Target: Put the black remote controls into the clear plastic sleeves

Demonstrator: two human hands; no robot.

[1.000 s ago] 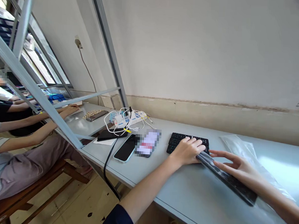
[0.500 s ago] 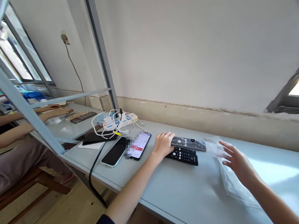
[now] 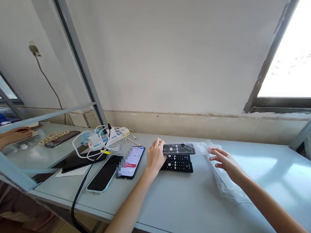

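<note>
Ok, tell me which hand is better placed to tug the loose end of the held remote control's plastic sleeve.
Probably the right hand: it is at the loose end of the plastic sleeve, while the left hand grips the remote control by its opposite end.

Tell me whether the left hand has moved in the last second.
Yes: judged against the lit-screen smartphone on the desk, the left hand, holding a remote control, has moved leftward, toward it.
</note>
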